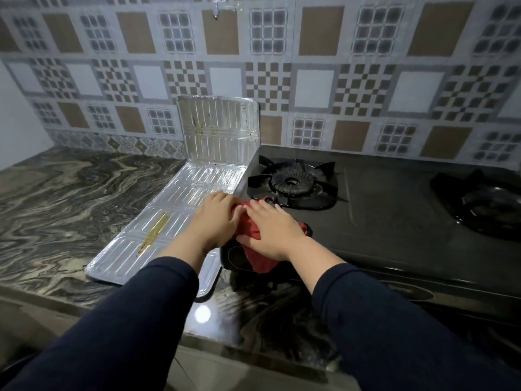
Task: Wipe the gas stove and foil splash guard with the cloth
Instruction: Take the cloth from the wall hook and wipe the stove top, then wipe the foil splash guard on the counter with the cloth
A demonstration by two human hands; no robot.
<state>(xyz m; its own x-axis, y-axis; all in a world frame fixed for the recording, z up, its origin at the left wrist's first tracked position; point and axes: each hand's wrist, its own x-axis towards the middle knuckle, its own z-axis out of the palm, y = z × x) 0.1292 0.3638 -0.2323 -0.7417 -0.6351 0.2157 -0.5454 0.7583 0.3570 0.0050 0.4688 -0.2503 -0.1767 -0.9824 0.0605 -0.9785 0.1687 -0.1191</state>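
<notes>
**Both hands on the red cloth at the stove's left front corner**

The red cloth [255,235] lies bunched on the black gas stove [394,215], at its left front corner, just in front of the left burner [291,182]. The right hand [270,230] lies flat over the cloth with fingers straight and spread, pressing it down onto the stove top; the fingertips point toward the burner grate. The left hand [217,218] sits just beside it on the left, its fingers bent at the cloth's left edge and touching the fabric, while its palm side lies over the edge of the foil splash guard [180,210]. Whether the left fingers actually pinch the cloth cannot be told, as they are partly hidden behind the fabric fold.

The foil splash guard is bent in an L: one panel stands upright against the tiled wall [310,66], the rest lies flat on the marbled bench [70,198], running along the stove's left side. Yellowish-brown stains show on the flat panel near the front and on the upright panel.

A second burner [485,204] sits at the stove's right, well apart from the hands. Both forearms wear dark long sleeves [380,306].
</notes>
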